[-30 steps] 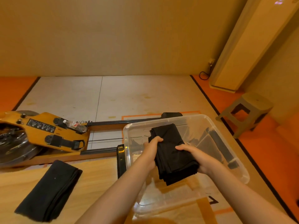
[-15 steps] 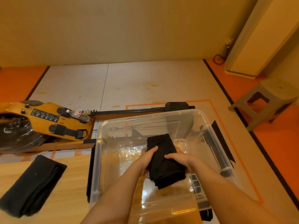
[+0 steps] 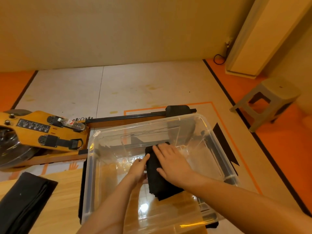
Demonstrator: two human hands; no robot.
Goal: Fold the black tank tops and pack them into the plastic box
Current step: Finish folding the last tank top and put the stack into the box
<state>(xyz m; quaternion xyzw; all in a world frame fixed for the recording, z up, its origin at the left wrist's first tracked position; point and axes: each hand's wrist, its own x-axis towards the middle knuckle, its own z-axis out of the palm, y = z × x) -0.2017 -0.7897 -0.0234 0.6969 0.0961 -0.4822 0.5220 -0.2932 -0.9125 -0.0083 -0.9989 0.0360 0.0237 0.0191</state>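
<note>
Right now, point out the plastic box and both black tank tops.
Plastic box point(image 3: 88, 183): head view, left rim.
Tank top in the box point(image 3: 162, 188): head view, uncovered near half.
Tank top on the table point(image 3: 25, 200): head view, middle.

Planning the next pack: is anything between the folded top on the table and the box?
Nothing visible: the plastic box stands open beside it, holding only the packed tank top, left hand and right hand.
</note>
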